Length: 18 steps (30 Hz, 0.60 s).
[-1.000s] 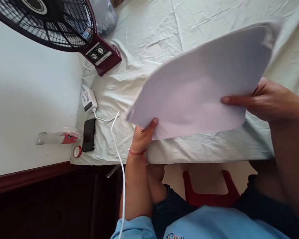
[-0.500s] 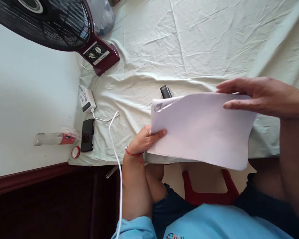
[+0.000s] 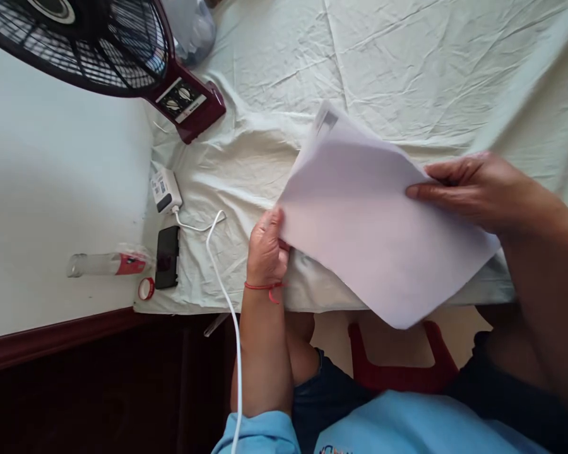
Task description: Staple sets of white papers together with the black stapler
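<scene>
A stack of white paper sheets point(image 3: 369, 221) is held tilted above the near edge of the cloth-covered table point(image 3: 388, 75). My left hand point(image 3: 267, 249) is closed on the stack's left corner, thumb on top. Along the upper right edge, my right hand point(image 3: 473, 189) pinches the sheets, thumb above and fingers behind. A small printed mark shows at the raised far corner, where the sheets part slightly. The top face looks blank. The fingers beneath the paper are hidden.
A fan point(image 3: 99, 57) with a dark red base stands at the far left, beside a plastic bag point(image 3: 192, 31). Along the left edge lie a white power adapter point(image 3: 166, 190) with a cable, a phone point(image 3: 167, 257), a glass bottle point(image 3: 106, 263) and a roll of red tape point(image 3: 146, 288).
The paper stack has turned clockwise, its far left corner swinging up and its near corner dropping. My left hand rose with it. The small black object behind the paper is now covered.
</scene>
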Motion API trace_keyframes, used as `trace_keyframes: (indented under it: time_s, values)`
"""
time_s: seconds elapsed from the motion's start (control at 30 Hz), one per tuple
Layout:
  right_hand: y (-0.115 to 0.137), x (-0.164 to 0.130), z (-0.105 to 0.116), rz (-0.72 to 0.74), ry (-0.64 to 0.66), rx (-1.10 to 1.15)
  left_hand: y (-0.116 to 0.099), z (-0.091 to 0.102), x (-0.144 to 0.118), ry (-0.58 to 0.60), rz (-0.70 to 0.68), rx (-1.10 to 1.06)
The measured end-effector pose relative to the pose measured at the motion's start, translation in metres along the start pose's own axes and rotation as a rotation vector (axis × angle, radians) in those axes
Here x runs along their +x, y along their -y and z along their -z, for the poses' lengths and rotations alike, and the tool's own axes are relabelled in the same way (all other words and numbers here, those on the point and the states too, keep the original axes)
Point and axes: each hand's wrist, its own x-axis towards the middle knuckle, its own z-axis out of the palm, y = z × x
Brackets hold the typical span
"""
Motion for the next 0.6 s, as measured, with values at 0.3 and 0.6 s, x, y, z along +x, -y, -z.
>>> trace_keyframes:
  time_s: [0.3,0.6]
  values:
    - [0.009,-0.001,-0.020,-0.036,-0.174,0.147,0.024,-0.034,-0.008,-0.226,-0.234,0.293]
    - [0.004,0.001,-0.013,0.071,-0.203,-0.079,0.031,-0.041,-0.011,-0.150,-0.254,0.362]
